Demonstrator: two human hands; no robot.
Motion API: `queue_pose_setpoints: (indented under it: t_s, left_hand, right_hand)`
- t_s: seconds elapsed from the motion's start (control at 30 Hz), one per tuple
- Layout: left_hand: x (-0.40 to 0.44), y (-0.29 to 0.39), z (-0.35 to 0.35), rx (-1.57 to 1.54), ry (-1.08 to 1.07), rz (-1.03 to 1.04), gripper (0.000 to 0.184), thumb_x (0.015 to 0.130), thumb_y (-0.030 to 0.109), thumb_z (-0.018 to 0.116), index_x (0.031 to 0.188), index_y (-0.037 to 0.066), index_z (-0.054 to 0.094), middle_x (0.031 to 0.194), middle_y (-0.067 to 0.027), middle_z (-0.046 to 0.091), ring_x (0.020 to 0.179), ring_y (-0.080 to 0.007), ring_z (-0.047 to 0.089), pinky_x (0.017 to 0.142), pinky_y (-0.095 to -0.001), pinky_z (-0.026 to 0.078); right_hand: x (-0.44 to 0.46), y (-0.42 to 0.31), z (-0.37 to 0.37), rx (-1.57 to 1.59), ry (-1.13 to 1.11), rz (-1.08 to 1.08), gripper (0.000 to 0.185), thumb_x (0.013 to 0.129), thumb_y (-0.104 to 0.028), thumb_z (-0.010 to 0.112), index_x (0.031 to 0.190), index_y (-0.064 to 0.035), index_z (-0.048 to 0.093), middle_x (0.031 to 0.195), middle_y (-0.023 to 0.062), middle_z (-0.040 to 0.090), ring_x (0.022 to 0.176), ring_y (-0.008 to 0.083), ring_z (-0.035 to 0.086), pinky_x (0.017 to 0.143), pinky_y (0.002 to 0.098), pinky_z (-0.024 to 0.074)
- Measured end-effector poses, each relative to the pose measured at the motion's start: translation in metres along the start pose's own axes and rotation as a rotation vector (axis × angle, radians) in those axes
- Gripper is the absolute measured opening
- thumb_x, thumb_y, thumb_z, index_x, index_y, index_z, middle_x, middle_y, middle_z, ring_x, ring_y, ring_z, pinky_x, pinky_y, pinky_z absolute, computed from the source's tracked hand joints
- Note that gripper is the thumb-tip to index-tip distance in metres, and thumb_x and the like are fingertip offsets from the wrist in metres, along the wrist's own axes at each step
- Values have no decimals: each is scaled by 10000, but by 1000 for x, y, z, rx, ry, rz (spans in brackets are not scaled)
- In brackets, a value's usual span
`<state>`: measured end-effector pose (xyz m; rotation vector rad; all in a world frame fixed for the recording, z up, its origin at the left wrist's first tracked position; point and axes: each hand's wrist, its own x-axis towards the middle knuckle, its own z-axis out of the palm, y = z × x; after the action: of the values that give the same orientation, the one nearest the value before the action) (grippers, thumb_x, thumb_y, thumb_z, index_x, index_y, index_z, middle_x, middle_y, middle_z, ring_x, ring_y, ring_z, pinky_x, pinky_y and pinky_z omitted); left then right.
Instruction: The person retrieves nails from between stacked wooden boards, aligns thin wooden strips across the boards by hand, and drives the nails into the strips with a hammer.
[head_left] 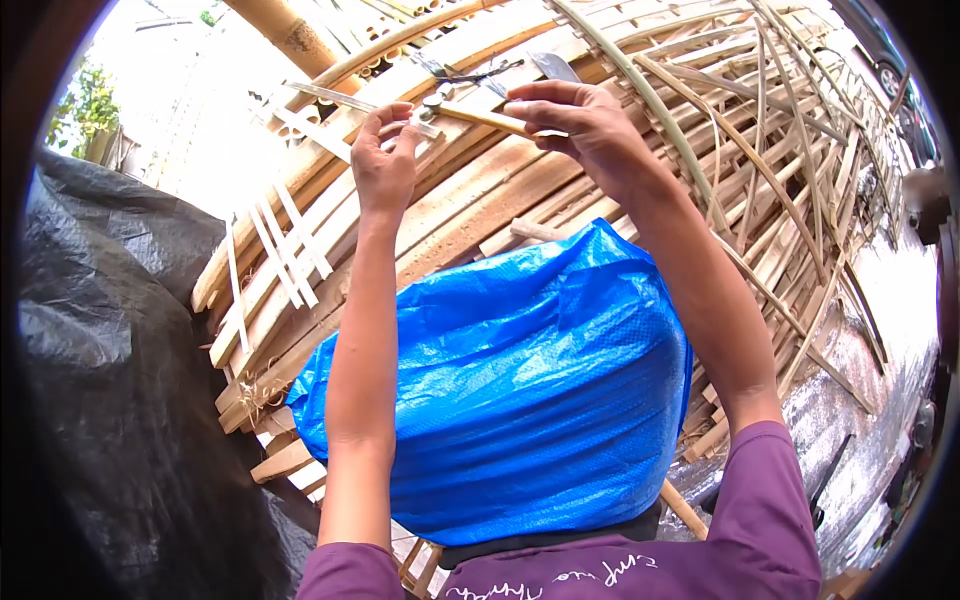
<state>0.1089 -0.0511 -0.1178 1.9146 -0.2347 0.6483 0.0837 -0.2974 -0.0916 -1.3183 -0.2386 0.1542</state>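
My left hand [385,160] is raised over the bamboo pile, its fingers closed on the end of a thin pale strip [345,98] that points up and left. To the right, my right hand [575,120] is closed around the end of a hammer [480,116] with a wooden handle. The small metal hammer head [433,102] lies close to my left fingertips; whether they touch cannot be made out. Just above my right hand is a grey metal blade [553,67]. A dark tool [480,75] rests on the bamboo behind the hammer.
A blue plastic sheet [530,400] covers my lap. Several short pale strips [280,250] lie on the stacked bamboo [460,215] at the left. Long bent slats [770,160] tangle at the right. A black tarp [120,330] hangs at the far left.
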Motion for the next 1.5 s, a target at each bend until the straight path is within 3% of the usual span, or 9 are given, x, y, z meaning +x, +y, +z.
queue_pose_setpoints:
  t_s: [0.17, 0.27, 0.4, 0.53, 0.7, 1.07, 1.13, 1.43, 1.5]
  left_hand:
    - [7, -11, -7, -58, -96, -6, 304, 872, 77, 690, 1175, 79, 659, 1075, -67, 695, 990, -157, 645, 847, -329, 530]
    - [1, -22, -16, 95, -136, 16, 317, 902, 63, 682, 1213, 48, 627, 1114, -81, 674, 1026, -153, 633, 898, -309, 515]
    - [-8, -43, -20, 113, -53, -37, 332, 885, 74, 693, 1210, 58, 629, 1095, -72, 693, 1049, -160, 641, 916, -325, 504]
    - [-5, -35, -12, 248, -30, -42, 430, 837, 58, 711, 1249, 62, 586, 1078, -111, 712, 1060, -219, 659, 945, -369, 497]
    - [11, -49, -3, 232, -60, -51, 498, 817, 51, 716, 1283, 75, 542, 1084, -138, 716, 1050, -277, 680, 940, -407, 504]
    - [19, -50, 9, 181, -220, -65, 570, 838, -45, 657, 1363, 43, 453, 1146, -144, 647, 1085, -226, 643, 1031, -371, 501]
    - [19, -59, 9, 181, -186, 9, 553, 811, 38, 718, 1314, 62, 490, 1037, -135, 711, 1008, -254, 690, 942, -392, 533]
    - [15, -60, 16, 233, -78, -14, 676, 774, 90, 801, 1346, 51, 444, 994, -119, 727, 977, -248, 702, 903, -404, 525]
    - [11, -56, 19, 303, -53, 1, 698, 769, 80, 804, 1358, 45, 432, 977, -116, 730, 964, -249, 706, 895, -400, 525]
  right_hand:
    - [73, 33, 46, -157, -73, 106, 230, 896, -251, 745, 1019, -57, 742, 843, -5, 704, 712, 25, 572, 634, 199, 458]
    - [109, 66, 63, -403, -95, -94, 254, 877, -239, 757, 1024, -31, 755, 872, 48, 733, 736, 134, 653, 702, 282, 526]
    - [121, 75, 68, -684, 17, -117, 195, 855, -216, 757, 979, -67, 775, 908, 130, 748, 800, 173, 705, 758, 303, 546]
    - [121, 84, 65, -771, 37, -218, 209, 851, -207, 739, 992, -55, 766, 876, 145, 742, 786, 197, 711, 755, 317, 550]
    - [124, 81, 64, -784, 20, -307, 213, 849, -202, 736, 992, -46, 763, 875, 155, 738, 783, 218, 714, 755, 335, 554]
    - [124, 89, 62, -781, 45, -306, 177, 821, -214, 758, 936, -81, 776, 868, 171, 726, 810, 312, 715, 770, 390, 556]
    - [125, 90, 62, -759, 35, -260, 172, 821, -216, 758, 932, -86, 777, 858, 171, 725, 805, 318, 713, 766, 391, 555]
    - [121, 92, 64, -871, 114, -329, 181, 821, -234, 758, 924, -87, 781, 819, 169, 720, 759, 320, 711, 737, 402, 558]
    - [117, 97, 60, -962, 124, -403, 196, 821, -214, 746, 888, -31, 771, 788, 178, 712, 668, 295, 696, 647, 386, 548]
